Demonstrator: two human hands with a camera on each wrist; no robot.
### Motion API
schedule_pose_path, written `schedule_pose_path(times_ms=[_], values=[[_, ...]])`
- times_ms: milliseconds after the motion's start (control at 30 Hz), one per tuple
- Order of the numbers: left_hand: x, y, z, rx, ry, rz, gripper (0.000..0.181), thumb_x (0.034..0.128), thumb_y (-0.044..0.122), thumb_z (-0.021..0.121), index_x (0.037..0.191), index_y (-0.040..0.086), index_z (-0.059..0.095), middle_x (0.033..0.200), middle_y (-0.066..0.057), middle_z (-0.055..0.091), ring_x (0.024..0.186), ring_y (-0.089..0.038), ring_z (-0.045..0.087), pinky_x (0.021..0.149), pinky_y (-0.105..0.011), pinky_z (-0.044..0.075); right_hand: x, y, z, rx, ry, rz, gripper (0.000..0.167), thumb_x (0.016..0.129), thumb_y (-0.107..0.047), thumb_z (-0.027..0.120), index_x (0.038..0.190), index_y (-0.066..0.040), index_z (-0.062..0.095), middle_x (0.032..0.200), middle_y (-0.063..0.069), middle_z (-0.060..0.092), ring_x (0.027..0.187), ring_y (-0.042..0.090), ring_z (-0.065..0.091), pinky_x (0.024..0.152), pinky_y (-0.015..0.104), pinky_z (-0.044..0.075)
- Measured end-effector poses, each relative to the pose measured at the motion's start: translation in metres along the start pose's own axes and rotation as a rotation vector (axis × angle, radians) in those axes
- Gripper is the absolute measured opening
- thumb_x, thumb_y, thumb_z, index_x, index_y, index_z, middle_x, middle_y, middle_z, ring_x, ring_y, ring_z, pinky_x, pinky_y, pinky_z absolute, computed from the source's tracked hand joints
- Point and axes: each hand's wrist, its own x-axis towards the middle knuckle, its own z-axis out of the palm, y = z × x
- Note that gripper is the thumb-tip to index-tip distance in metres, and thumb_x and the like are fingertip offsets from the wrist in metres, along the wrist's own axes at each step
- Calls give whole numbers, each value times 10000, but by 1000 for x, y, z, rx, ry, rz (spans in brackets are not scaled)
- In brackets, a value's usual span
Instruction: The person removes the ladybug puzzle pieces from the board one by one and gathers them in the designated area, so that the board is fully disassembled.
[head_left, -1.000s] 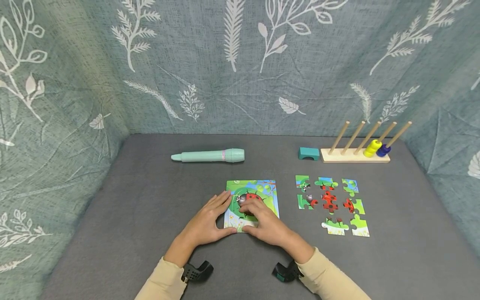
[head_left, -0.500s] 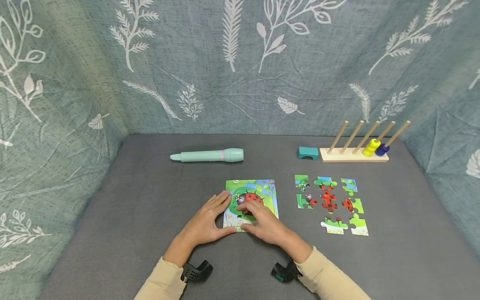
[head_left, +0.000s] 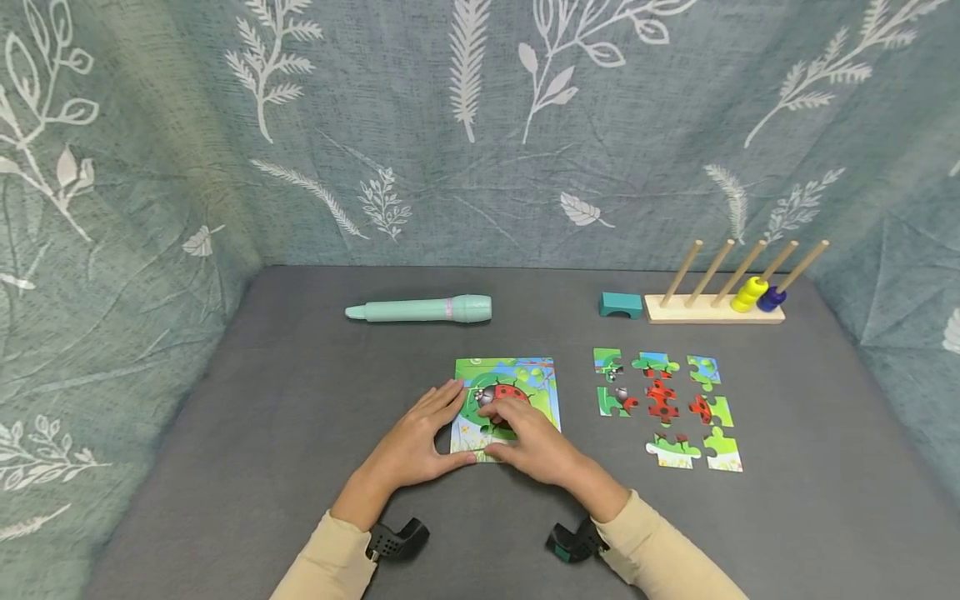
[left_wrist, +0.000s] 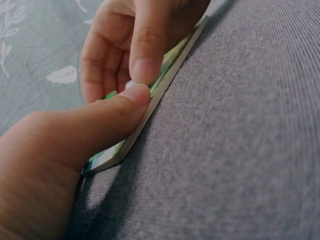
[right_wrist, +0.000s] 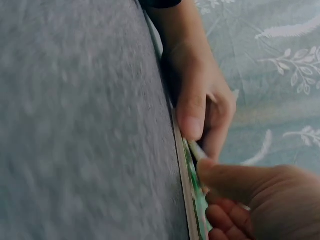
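A ladybug puzzle board (head_left: 536, 375) lies flat at the middle of the table. My left hand (head_left: 411, 437) rests along its left side with the fingers fairly straight and the thumb at the front edge. Over the lower part of the board, my right hand (head_left: 536, 442) has curled fingers. In the right wrist view it pinches a small puzzle piece (right_wrist: 198, 151), slightly tilted, with a pale edge showing. The left thumb (left_wrist: 132, 97) is close beside the right thumb (left_wrist: 146, 67). Most of the piece is hidden by the fingers.
Several loose puzzle pieces (head_left: 662, 402) lie in spaced rows right of the board. Behind them stand a teal arch block (head_left: 620, 303) and a wooden peg rack (head_left: 678, 312) with yellow and blue beads. A mint-green microphone-shaped toy (head_left: 416, 310) lies at the back left.
The right hand's fingers have shifted slightly over the lower part of the board. The left hand stays in place, and the loose pieces have not moved.
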Motion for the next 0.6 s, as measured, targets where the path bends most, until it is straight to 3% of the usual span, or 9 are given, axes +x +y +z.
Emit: schedule_pose_path(times_ms=[233, 400, 600], values=[[-1, 1, 1, -8, 24, 12, 885, 780, 514, 719, 1430, 6, 400, 1496, -142, 377, 1395, -272, 345, 1168, -444, 285, -10, 4, -17, 62, 13, 12, 427, 825, -150, 742, 1209, -62, 575, 1128, 51, 606, 950, 159, 624, 841, 293, 554], [0, 2, 0, -5, 4, 3, 889, 780, 493, 726, 1440, 7, 382, 1506, -142, 361, 1403, -273, 329, 1180, -437, 270, -24, 11, -32, 21, 66, 13, 430, 807, -159, 760, 1195, -85, 590, 1110, 21, 618, 947, 153, 615, 828, 324, 544], [-1, 3, -2, -5, -4, -11, 897, 766, 458, 748, 1438, -5, 377, 1509, -144, 354, 1406, -271, 325, 1185, -431, 265, -42, 17, -51, -32, 88, 79, 427, 807, -179, 760, 1193, -100, 597, 1113, 12, 618, 1008, 171, 604, 842, 360, 548]])
